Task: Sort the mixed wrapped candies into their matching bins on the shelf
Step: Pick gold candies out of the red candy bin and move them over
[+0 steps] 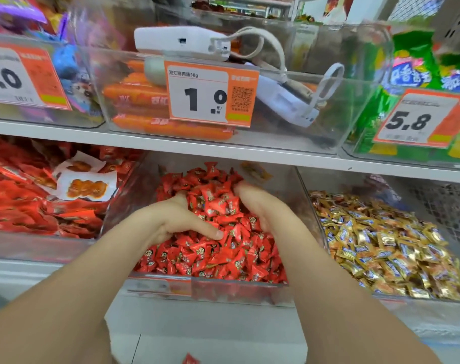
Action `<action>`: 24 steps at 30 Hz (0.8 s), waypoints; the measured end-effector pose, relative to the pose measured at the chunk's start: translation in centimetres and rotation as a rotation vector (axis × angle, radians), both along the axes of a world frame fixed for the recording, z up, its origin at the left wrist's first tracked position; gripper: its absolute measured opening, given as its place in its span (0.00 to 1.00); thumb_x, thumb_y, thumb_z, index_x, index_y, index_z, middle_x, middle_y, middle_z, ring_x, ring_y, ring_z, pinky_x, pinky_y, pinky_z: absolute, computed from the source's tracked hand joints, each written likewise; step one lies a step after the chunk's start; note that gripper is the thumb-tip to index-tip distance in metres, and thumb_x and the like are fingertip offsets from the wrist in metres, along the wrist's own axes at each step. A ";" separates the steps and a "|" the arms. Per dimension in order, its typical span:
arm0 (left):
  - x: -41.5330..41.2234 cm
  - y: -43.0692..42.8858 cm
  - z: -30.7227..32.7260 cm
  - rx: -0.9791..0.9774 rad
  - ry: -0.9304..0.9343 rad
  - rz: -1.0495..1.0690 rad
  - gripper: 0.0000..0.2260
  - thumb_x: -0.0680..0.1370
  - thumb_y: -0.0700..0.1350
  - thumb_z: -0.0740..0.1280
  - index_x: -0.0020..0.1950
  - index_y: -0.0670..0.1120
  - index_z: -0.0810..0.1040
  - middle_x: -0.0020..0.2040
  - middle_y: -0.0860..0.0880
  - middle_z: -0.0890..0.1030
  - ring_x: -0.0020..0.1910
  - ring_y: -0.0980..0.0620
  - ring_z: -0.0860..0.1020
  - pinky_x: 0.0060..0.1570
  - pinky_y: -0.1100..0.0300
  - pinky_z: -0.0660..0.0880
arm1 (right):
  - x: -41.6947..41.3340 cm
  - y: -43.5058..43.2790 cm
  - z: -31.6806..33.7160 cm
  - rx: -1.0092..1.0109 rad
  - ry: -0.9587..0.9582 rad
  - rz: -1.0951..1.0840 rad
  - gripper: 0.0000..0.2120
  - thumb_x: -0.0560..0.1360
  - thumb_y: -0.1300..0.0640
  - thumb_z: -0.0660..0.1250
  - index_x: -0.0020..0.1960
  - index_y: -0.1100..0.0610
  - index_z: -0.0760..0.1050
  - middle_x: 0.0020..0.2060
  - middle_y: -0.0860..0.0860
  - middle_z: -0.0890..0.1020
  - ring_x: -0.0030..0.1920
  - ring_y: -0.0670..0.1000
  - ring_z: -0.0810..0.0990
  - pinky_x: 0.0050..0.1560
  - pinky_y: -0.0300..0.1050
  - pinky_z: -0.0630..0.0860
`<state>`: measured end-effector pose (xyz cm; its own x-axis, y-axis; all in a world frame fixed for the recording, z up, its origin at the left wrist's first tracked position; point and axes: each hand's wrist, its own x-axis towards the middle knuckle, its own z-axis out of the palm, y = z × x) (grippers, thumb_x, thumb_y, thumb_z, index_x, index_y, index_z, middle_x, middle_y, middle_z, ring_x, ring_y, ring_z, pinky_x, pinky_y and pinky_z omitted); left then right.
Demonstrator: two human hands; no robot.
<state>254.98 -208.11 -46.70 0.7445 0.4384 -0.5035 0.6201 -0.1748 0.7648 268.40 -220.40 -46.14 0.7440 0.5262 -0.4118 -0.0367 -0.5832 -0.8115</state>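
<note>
Left grip (pixel 171 219) and right grip (pixel 260 206) clutch red candies (pixel 218 258)

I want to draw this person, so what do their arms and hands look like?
No sleeves show: the left forearm and right forearm are bare. The left hand and right hand wear no gloves, and no watch or bracelet shows at either wrist.

This is a shop. Clear plastic bins (pixel 289 135) full of snacks sit in rows on white shelves (pixel 66 132). Right above the left hand (pixel 176 219) and the right hand (pixel 260 206) is an orange price tag (pixel 210 95) that says 1.0. Up and to the right of them, another price tag (pixel 418 119) says 5.8. Red wrapped candies (pixel 210 258) lie around both hands, and gold wrapped candies (pixel 381 245) fill the bin beside the right hand.
</note>
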 end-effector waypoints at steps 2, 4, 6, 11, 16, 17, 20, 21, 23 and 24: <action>-0.5 -0.1 0.9 -0.022 -0.010 -0.049 0.52 0.56 0.44 0.90 0.75 0.44 0.68 0.66 0.49 0.81 0.64 0.48 0.80 0.69 0.47 0.76 | -0.6 -0.6 0.9 0.047 0.103 0.036 0.15 0.77 0.48 0.60 0.51 0.53 0.83 0.52 0.56 0.87 0.52 0.59 0.86 0.52 0.52 0.83; -1.2 0.4 1.6 0.008 -0.017 -0.098 0.49 0.55 0.46 0.90 0.70 0.45 0.70 0.62 0.51 0.82 0.61 0.51 0.81 0.66 0.49 0.77 | -1.5 -1.2 1.7 0.124 0.174 0.053 0.08 0.60 0.53 0.64 0.37 0.54 0.76 0.43 0.57 0.82 0.45 0.60 0.79 0.53 0.53 0.75; -2.3 1.0 2.0 0.032 -0.025 -0.154 0.54 0.54 0.48 0.90 0.73 0.47 0.65 0.65 0.53 0.80 0.66 0.54 0.77 0.69 0.53 0.74 | -1.9 -2.3 1.8 0.214 0.231 0.127 0.19 0.46 0.52 0.65 0.38 0.53 0.72 0.43 0.55 0.75 0.45 0.60 0.69 0.49 0.56 0.67; -4.8 0.3 2.8 0.255 -0.058 -0.266 0.70 0.50 0.59 0.89 0.84 0.61 0.51 0.79 0.53 0.66 0.76 0.53 0.67 0.76 0.50 0.67 | -2.2 -4.8 3.2 0.119 -0.049 0.309 0.31 0.61 0.55 0.61 0.62 0.53 0.84 0.47 0.47 0.83 0.45 0.50 0.74 0.50 0.49 0.69; -6.0 -1.2 3.6 0.587 -0.251 -0.255 0.51 0.56 0.64 0.86 0.73 0.61 0.66 0.68 0.56 0.69 0.66 0.59 0.71 0.63 0.62 0.71 | -2.3 -6.8 3.6 0.141 -0.291 0.374 0.19 0.76 0.65 0.62 0.53 0.47 0.86 0.33 0.48 0.80 0.31 0.49 0.68 0.31 0.41 0.64; -6.3 -1.2 3.5 0.612 -0.294 -0.253 0.43 0.57 0.63 0.86 0.67 0.62 0.70 0.63 0.58 0.72 0.60 0.63 0.73 0.56 0.67 0.71 | -2.3 -7.1 3.4 0.118 -0.337 0.402 0.16 0.77 0.64 0.64 0.52 0.48 0.86 0.32 0.51 0.80 0.30 0.49 0.67 0.30 0.41 0.64; -7.0 -0.7 2.9 0.610 -0.240 -0.344 0.32 0.62 0.58 0.86 0.59 0.62 0.75 0.57 0.61 0.76 0.53 0.63 0.76 0.48 0.68 0.74 | -2.3 -7.9 2.4 -0.017 -0.505 0.501 0.10 0.77 0.59 0.69 0.51 0.45 0.83 0.37 0.56 0.83 0.32 0.47 0.74 0.39 0.45 0.76; -7.0 -0.6 2.6 0.600 -0.204 -0.382 0.30 0.64 0.55 0.85 0.61 0.62 0.74 0.57 0.61 0.76 0.53 0.62 0.76 0.50 0.67 0.75 | -2.3 -8.0 2.2 -0.029 -0.542 0.508 0.09 0.77 0.58 0.71 0.51 0.44 0.82 0.37 0.55 0.83 0.34 0.46 0.76 0.44 0.47 0.79; -6.9 -0.6 2.4 0.577 -0.184 -0.403 0.26 0.70 0.49 0.80 0.64 0.62 0.74 0.58 0.61 0.77 0.54 0.60 0.77 0.51 0.65 0.77 | -2.2 -8.0 2.0 0.017 -0.573 0.500 0.07 0.78 0.55 0.75 0.52 0.44 0.81 0.36 0.52 0.83 0.35 0.46 0.80 0.45 0.47 0.80; -6.7 -0.5 2.4 0.583 -0.196 -0.394 0.24 0.72 0.47 0.77 0.65 0.61 0.75 0.57 0.60 0.78 0.53 0.60 0.78 0.50 0.65 0.77 | -2.1 -8.0 2.2 0.054 -0.559 0.488 0.07 0.78 0.55 0.76 0.52 0.45 0.81 0.36 0.51 0.84 0.35 0.46 0.82 0.42 0.43 0.79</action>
<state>248.25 -208.64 -44.31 0.9549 0.2753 -0.1109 0.2880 -0.7694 0.5702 266.26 -228.38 -43.98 0.5113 0.8594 -0.0050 0.6430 -0.3864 -0.6613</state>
